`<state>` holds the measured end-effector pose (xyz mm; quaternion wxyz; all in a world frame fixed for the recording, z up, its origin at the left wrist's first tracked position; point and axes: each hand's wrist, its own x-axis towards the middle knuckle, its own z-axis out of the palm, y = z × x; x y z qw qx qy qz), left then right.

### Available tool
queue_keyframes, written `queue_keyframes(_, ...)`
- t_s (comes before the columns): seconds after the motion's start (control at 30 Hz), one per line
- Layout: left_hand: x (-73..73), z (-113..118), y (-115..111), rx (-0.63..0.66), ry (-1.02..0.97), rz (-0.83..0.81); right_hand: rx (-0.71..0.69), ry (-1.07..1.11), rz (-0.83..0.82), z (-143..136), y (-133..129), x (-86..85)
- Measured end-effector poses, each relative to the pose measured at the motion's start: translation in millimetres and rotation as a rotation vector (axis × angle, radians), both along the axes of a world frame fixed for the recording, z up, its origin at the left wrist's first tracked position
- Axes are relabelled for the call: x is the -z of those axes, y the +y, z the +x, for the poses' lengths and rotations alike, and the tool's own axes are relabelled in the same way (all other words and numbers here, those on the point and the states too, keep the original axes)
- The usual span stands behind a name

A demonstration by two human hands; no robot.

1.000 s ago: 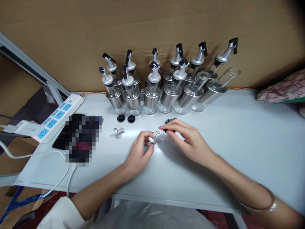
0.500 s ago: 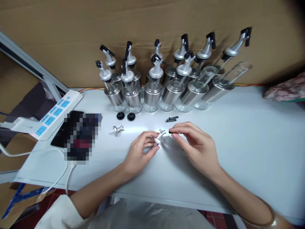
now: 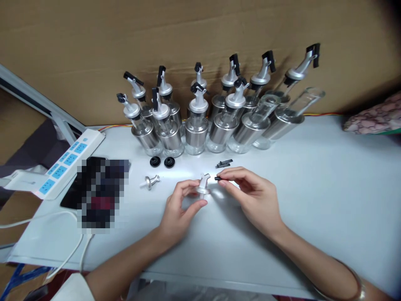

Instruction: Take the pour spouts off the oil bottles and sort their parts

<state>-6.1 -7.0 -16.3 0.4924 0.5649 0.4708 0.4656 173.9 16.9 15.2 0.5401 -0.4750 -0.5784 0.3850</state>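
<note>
Between the thumb and fingers of my left hand (image 3: 180, 209) is a silver pourer spout (image 3: 204, 184), its forked tip pointing up. My right hand (image 3: 253, 196) pinches a small black piece (image 3: 217, 178), mostly hidden by the fingertips, just to the right of the spout and apart from it. Beyond my right fingers lie black flip levers (image 3: 224, 163) on the table. A second silver pourer spout (image 3: 152, 181) rests on its side left of my left hand. Behind it sit two black rubber stoppers, one (image 3: 155, 161) beside the other (image 3: 169, 162).
Glass bottles with steel sleeves (image 3: 196, 130) stand in rows at the back, most capped with pourers; two at the right have bare necks, one here (image 3: 313, 100). At left are a power strip (image 3: 70, 161), phones (image 3: 70, 188) and white cables. A cardboard wall (image 3: 175, 33) rises behind.
The spout in my left hand has turned from a rightward slant to nearly upright. My right hand holds the black piece close by it still. The whole view has shifted slightly.
</note>
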Motion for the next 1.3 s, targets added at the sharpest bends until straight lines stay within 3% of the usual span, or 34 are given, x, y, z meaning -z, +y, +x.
queue_keyframes(0.23,3.6,-2.5,-3.3,0.071,0.062,0.021,-0.045,-0.052,0.033,6.6,-1.8,1.1)
queue_keyframes(0.43,2.0,-2.4,-2.6,0.118,0.093,0.106,0.012,0.031,0.008,4.1,-6.2,-1.1)
queue_keyframes(0.7,-1.0,-3.6,-3.6,0.166,0.161,0.138,-0.008,-0.04,0.009,5.3,-10.6,-0.4)
queue_keyframes(1.1,-0.5,-4.7,-3.3,0.112,0.139,0.189,-0.096,-0.042,-0.044,6.8,-9.0,-4.7)
queue_keyframes(1.3,-5.6,-6.7,-0.4,0.129,0.294,0.207,-0.104,-0.067,-0.056,7.3,-8.5,-3.9)
